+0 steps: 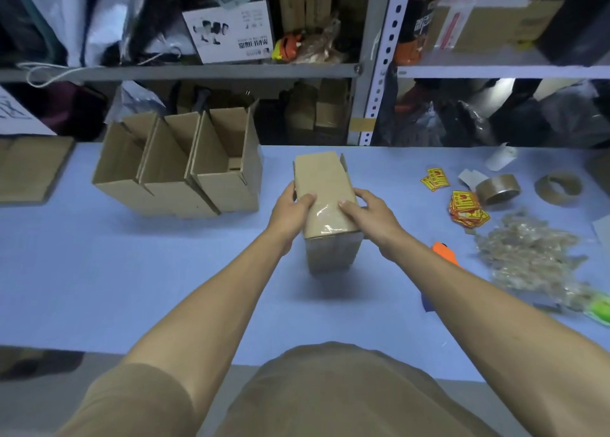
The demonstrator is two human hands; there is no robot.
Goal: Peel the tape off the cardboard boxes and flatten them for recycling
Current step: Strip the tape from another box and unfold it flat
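Between both hands, box (pixel 325 185) lengthwise away

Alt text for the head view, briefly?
Both hands, left and right, grip a small taped box on a blue table. Three open boxes stand to its left; tape rolls and peeled tape lie right.

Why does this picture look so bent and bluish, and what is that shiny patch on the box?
Head view: a wide-angle lens bows the shelf rail and stretches the arms toward the corners; dim, cool light tints the table blue; glare glints off clear tape on the box between the left hand and right hand; a soft shadow lies beneath the box; the edges look smeared.
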